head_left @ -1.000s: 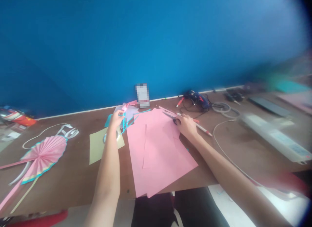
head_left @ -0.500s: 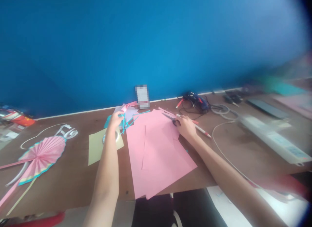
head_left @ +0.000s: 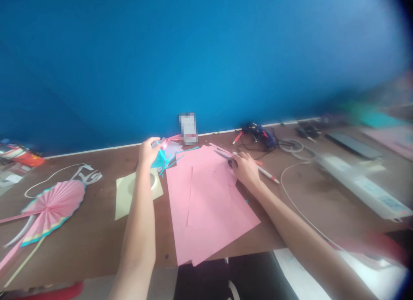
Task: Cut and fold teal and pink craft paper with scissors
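Note:
My left hand (head_left: 147, 151) is raised a little above the brown table (head_left: 97, 231), its fingers closed on a bunch of teal paper strips (head_left: 164, 159) that hang to its right. My right hand (head_left: 245, 167) rests at the far right edge of the pink paper sheets (head_left: 206, 201), curled over the black handle of a pair of scissors (head_left: 224, 155) whose blades point left and away. A pencil (head_left: 263, 172) lies just behind that hand.
A pale yellow sheet (head_left: 127, 197) with a tape ring lies under my left arm. A folded pink paper fan (head_left: 51, 205) with pink strips is at the left. A glue gun (head_left: 260, 134), cables (head_left: 293, 147) and a white power strip (head_left: 364, 186) occupy the right, against the blue wall.
My left hand has lifted and moved slightly left with the teal strips. My right hand has stayed on the scissors.

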`<action>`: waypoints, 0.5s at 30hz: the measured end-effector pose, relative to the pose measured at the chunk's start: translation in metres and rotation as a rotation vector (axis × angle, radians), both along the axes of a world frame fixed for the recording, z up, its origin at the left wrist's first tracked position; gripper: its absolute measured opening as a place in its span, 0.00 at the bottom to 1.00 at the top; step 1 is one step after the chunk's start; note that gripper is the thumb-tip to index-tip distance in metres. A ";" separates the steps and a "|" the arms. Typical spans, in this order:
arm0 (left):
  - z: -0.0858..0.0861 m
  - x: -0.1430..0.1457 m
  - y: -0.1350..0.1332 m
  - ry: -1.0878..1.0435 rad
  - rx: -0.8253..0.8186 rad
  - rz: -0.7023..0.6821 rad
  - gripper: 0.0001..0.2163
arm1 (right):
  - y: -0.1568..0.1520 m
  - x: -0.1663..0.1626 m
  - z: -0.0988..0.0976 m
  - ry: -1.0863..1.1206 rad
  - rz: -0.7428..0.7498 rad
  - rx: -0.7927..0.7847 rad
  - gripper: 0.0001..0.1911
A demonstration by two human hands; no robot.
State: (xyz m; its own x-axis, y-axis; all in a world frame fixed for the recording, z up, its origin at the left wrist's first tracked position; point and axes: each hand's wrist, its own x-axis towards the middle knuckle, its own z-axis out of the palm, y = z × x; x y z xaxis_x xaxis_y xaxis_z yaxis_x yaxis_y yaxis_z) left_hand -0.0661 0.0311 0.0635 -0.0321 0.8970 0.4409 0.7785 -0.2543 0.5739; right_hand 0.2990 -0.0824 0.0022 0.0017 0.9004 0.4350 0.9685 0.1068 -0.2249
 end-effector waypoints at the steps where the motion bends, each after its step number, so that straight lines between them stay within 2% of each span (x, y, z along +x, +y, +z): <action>1: 0.005 0.006 -0.001 -0.039 0.028 -0.013 0.15 | -0.003 -0.006 0.002 -0.023 0.008 0.030 0.13; 3: 0.016 0.020 -0.005 -0.105 0.040 -0.031 0.16 | -0.012 -0.024 0.007 -0.091 0.139 0.046 0.13; 6: 0.037 0.048 -0.016 -0.163 0.041 -0.127 0.17 | -0.029 -0.065 0.013 -0.201 0.548 0.047 0.13; 8: 0.051 0.067 -0.026 -0.168 0.079 -0.197 0.15 | -0.037 -0.097 0.015 -0.252 0.727 0.049 0.12; 12: 0.070 0.098 -0.045 -0.152 0.148 -0.352 0.12 | -0.032 -0.167 0.014 -0.181 0.838 0.040 0.13; 15: 0.075 0.113 -0.055 -0.171 0.154 -0.430 0.11 | -0.017 -0.214 0.011 0.003 0.931 -0.053 0.14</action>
State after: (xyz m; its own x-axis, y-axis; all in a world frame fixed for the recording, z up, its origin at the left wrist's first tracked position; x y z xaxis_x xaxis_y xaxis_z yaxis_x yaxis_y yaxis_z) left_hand 0.0466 -0.0240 0.1387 0.2435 0.7698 0.5900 0.4826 -0.6239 0.6147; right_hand 0.0852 -0.0998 0.0137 -0.7301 0.5579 0.3946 0.4971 0.8298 -0.2536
